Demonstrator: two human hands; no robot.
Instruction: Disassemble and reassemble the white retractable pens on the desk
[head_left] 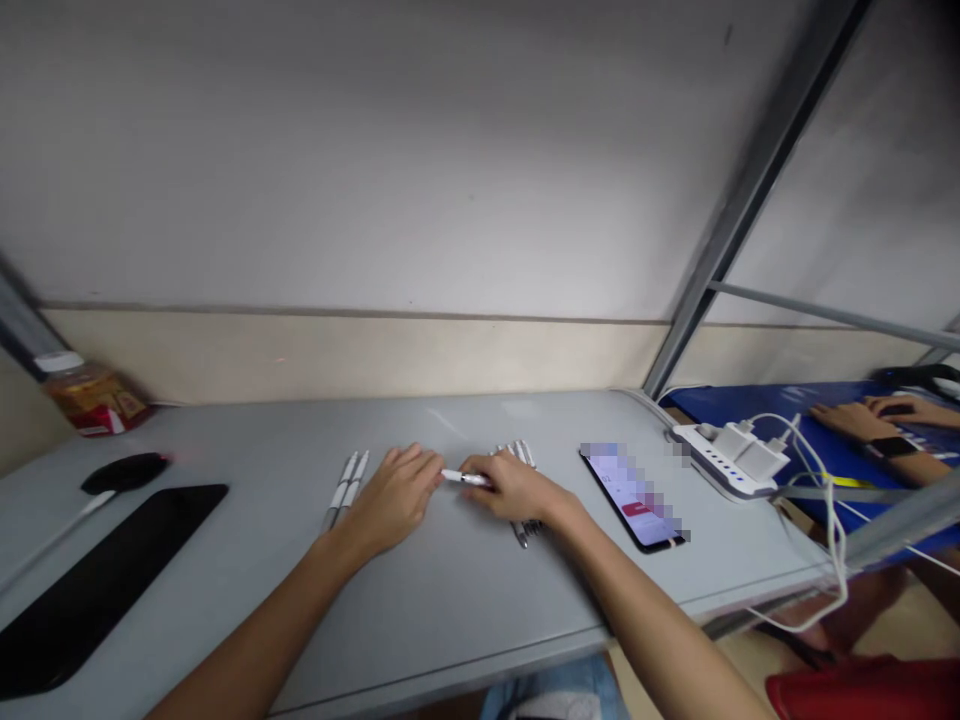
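Between my two hands a white pen (454, 476) lies roughly level, above the grey desk. My right hand (517, 485) is closed round its right part. My left hand (401, 495) has its fingertips closed together at the pen's left end, which they hide. Close to the left wrist, two white pens (350, 485) lie side by side on the desk, partly covered by the arm. Several more white pens (523, 452) lie in a group beneath and behind my right hand, their middles hidden by it.
A phone (634, 500) with its screen lit lies on the right, near a power strip (724, 460) with plugs and white cables. On the left are a black mat (112, 590), a black mouse (124, 473) and a capped bottle (90, 395). Another person's hands (862, 425) rest at the blue table.
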